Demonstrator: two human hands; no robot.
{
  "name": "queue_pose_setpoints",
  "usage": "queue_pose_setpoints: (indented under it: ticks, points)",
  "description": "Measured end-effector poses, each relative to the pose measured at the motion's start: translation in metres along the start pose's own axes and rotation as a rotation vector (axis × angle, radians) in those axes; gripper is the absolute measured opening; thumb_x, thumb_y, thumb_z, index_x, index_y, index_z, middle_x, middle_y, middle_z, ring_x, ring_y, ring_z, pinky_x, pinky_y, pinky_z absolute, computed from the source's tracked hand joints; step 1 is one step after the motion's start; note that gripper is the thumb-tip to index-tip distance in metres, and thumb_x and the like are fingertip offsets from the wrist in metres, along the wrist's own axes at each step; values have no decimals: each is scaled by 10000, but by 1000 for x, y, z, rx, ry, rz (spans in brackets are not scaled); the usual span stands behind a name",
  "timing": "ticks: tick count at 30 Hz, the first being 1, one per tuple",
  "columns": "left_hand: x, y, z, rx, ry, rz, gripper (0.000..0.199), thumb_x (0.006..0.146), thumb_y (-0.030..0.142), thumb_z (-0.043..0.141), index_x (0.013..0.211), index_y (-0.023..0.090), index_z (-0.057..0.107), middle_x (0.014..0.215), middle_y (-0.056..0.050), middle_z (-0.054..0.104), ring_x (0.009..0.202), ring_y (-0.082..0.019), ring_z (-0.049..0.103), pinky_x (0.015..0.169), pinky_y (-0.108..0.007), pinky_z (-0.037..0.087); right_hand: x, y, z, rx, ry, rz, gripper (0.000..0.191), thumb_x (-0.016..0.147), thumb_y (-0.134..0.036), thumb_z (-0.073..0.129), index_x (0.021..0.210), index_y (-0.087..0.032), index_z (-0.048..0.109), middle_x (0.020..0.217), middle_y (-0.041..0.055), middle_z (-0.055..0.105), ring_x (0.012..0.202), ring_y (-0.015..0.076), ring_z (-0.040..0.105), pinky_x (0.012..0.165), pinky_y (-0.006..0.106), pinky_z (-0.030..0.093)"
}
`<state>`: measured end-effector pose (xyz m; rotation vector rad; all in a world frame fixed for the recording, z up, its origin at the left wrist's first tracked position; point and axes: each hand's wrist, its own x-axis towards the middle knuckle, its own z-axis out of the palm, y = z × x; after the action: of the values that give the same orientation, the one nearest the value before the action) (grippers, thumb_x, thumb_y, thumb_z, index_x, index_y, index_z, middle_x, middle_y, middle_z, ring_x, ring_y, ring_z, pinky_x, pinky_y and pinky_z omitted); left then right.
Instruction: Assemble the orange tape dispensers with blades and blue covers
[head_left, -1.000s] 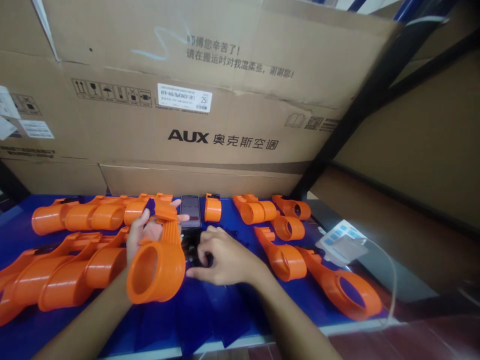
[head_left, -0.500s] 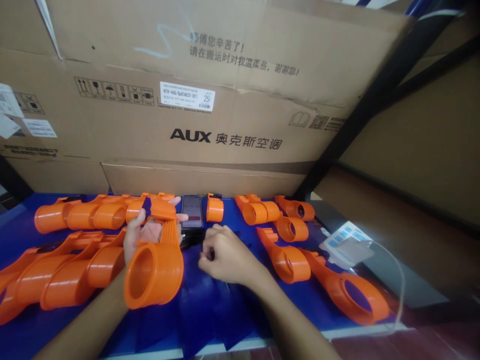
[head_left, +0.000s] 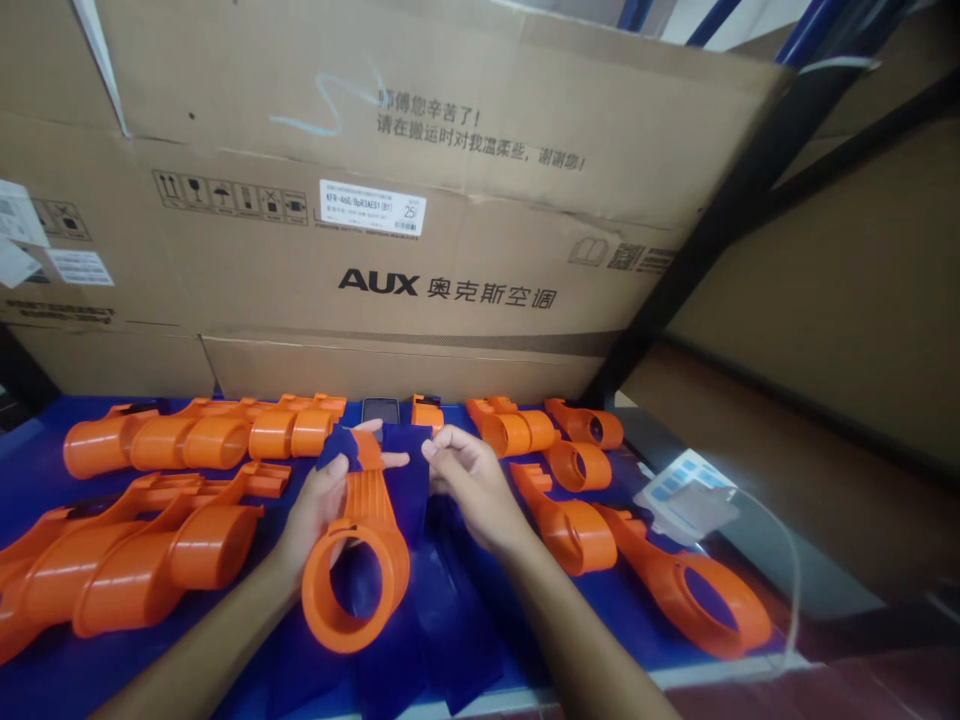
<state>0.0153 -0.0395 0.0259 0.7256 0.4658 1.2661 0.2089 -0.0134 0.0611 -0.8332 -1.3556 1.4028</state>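
In the head view, holds the orange ringed part (head_left: 370, 500) in front of the phone (head_left: 380, 409) with partly spread fingers of the left hand (head_left: 316, 507). Pinches the blue strip (head_left: 406, 480) with the right hand (head_left: 480, 490), with blue at the part's top but this stretch loose.

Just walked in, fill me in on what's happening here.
The left hand holds an orange ring-ended part above the blue work surface. The right hand pinches the edge of a dark blue sheet beside it. More orange parts lie to both sides, with a cardboard box behind.
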Motion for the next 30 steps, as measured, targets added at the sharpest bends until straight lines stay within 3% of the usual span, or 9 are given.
queue_pose_setpoints:
  ticks: [3, 5, 9, 15, 19, 24, 27, 30]
  points:
    - [1, 3, 2, -9, 15, 7, 760, 879, 521, 620, 1539, 195, 428, 1225, -168, 741, 1091, -383, 706, 958, -526, 525, -2, 0, 6, 181, -152, 180, 305, 908, -514, 682, 936, -248, 536, 822, -25, 639, 695, 127, 621, 667, 263, 520]
    - [1, 4, 3, -5, 39, 21, 766, 870, 535, 623, 1534, 199, 436, 1250, -165, 732, 1095, -388, 702, 956, -537, 523, -3, 1, 9, 248, -202, 227, 314, 911, -526, 684, 1007, -266, 536, 875, -22, 647, 741, 131, 642, 738, 294, 542]
    - [2, 5, 8, -17, 86, 40, 748, 854, 538, 631, 1512, 224, 463, 1223, -147, 745, 1082, -377, 705, 934, -536, 537, -3, 6, 12, 332, -229, 222, 309, 919, -503, 693, 1060, -275, 540, 1005, 4, 674, 862, 149, 670, 864, 346, 540]
    - [0, 6, 14, -36, 95, 23, 681, 864, 530, 612, 1479, 263, 494, 1202, -125, 752, 1047, -352, 719, 879, -515, 570, -3, 10, 15, 424, -213, 230, 269, 927, -434, 714, 1087, -277, 563, 1063, 8, 678, 972, 160, 667, 914, 349, 505]
    - [-6, 3, 16, -70, -8, -46, 721, 843, 542, 594, 1474, 203, 512, 1212, -155, 738, 1113, -383, 691, 930, -532, 544, -4, 6, 15, 457, -152, 214, 233, 917, -420, 729, 1023, -257, 600, 935, -18, 663, 860, 146, 653, 863, 317, 501]
    - [-11, -1, 20, -57, -97, -56, 726, 816, 443, 631, 1480, 179, 504, 1253, -173, 710, 1161, -396, 660, 978, -535, 511, -1, -6, 3, 389, -76, 138, 230, 915, -411, 719, 1049, -246, 631, 930, -4, 675, 747, 140, 614, 740, 275, 486]
    - [-13, 3, 20, -92, -51, -43, 647, 871, 501, 565, 1421, 160, 564, 1215, -167, 716, 1158, -380, 660, 967, -499, 524, 5, -11, -11, 361, 10, 20, 232, 919, -412, 693, 1069, -239, 658, 939, 14, 673, 747, 146, 596, 690, 264, 471]
    - [-11, 9, 18, -127, 46, 58, 501, 882, 497, 580, 1258, 178, 672, 1143, -141, 731, 1098, -352, 678, 947, -483, 539, 10, -13, -26, 320, 171, -139, 250, 889, -414, 695, 1065, -237, 685, 949, 27, 669, 766, 158, 578, 663, 270, 462]
